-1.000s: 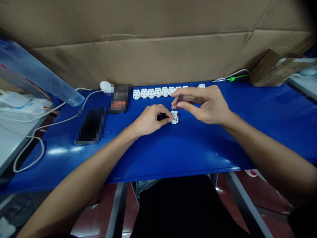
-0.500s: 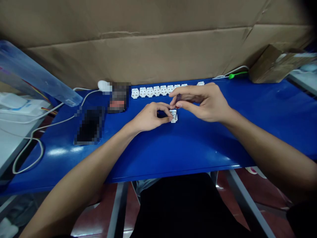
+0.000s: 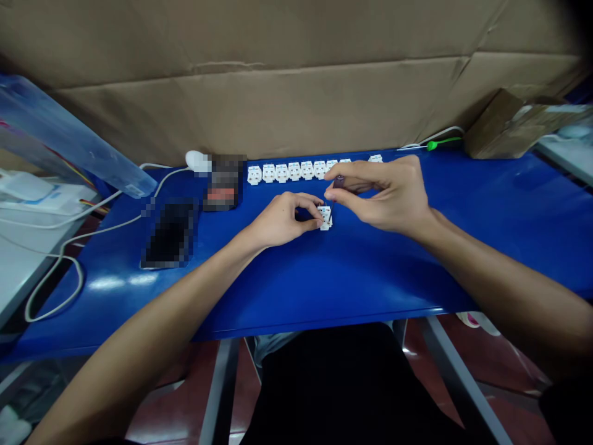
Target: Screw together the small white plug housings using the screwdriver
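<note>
Between the thumb and fingers of my left hand (image 3: pixel 287 219) is a small white socket module (image 3: pixel 325 219), resting on the blue table. My right hand (image 3: pixel 389 191) is closed around a dark-handled screwdriver (image 3: pixel 340 182). The screwdriver points down, and its thin shaft reaches the right side of the module's face. Whether its tip sits in a screw is too small to tell. Behind my hands, several like white modules (image 3: pixel 281 173) stand in a row, partly covered by my right fingers. One more module (image 3: pixel 375 159) lies apart at the right.
At the left on the blue table (image 3: pixel 278 290) lie a pixelated dark phone-like object (image 3: pixel 170 235), another dark item (image 3: pixel 223 185), a white plug (image 3: pixel 198 162) and a looping white cable (image 3: pixel 78 272). A cardboard box (image 3: pixel 498 127) stands back right, before a cardboard wall (image 3: pixel 296 105).
My right hand has turned slightly, and the screwdriver's handle has shifted a little to the right, its shaft now more visible against the module. My left hand holds the module in place.
</note>
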Demonstrator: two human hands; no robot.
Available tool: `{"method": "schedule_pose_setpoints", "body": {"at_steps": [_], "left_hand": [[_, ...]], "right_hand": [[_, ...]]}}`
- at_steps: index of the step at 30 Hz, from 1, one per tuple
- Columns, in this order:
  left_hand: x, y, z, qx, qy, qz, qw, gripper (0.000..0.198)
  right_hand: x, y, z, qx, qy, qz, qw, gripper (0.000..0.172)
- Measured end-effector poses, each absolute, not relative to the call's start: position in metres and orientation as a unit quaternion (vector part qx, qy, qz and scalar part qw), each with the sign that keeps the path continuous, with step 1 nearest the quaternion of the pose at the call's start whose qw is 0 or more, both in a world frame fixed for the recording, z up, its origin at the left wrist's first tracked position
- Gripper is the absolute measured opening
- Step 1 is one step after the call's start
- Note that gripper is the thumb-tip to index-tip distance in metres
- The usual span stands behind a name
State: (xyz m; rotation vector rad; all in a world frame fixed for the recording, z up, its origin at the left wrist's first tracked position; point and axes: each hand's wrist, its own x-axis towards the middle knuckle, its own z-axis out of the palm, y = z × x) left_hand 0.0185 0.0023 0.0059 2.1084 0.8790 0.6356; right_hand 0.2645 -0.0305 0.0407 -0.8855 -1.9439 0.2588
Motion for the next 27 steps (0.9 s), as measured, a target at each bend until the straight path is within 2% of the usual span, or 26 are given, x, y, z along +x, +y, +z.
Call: {"method": "schedule_pose_setpoints", "body": {"at_steps": [6, 13, 17, 19, 21, 24, 27], "left_hand": [[0.019, -0.001, 0.004, 0.825, 0.348, 0.260, 0.361, 0.009], [0.018, -0.005, 0.006, 0.838, 0.350, 0.261, 0.326, 0.006], [0.016, -0.007, 0.007, 0.838, 0.362, 0.256, 0.318, 0.007], [0.014, -0.007, 0.008, 0.834, 0.363, 0.265, 0.320, 0.008], [0.012, -0.008, 0.011, 0.840, 0.348, 0.264, 0.321, 0.022], [0.010, -0.007, 0.014, 0.869, 0.313, 0.225, 0.309, 0.056], [0.009, -0.007, 0.014, 0.888, 0.303, 0.201, 0.283, 0.060]], "right_hand": [[0.253, -0.039, 0.035, -0.348, -0.789, 0.038, 0.504, 0.016], [0.265, -0.016, 0.034, -0.363, -0.733, 0.137, 0.559, 0.028], [0.297, 0.019, 0.034, -0.386, -0.675, 0.102, 0.620, 0.035], [0.314, 0.035, 0.029, -0.398, -0.667, 0.086, 0.624, 0.030], [0.329, 0.048, 0.022, -0.410, -0.678, 0.080, 0.605, 0.022], [0.345, 0.061, 0.013, -0.413, -0.684, 0.068, 0.598, 0.022], [0.352, 0.066, 0.009, -0.400, -0.712, 0.066, 0.574, 0.018]]}}
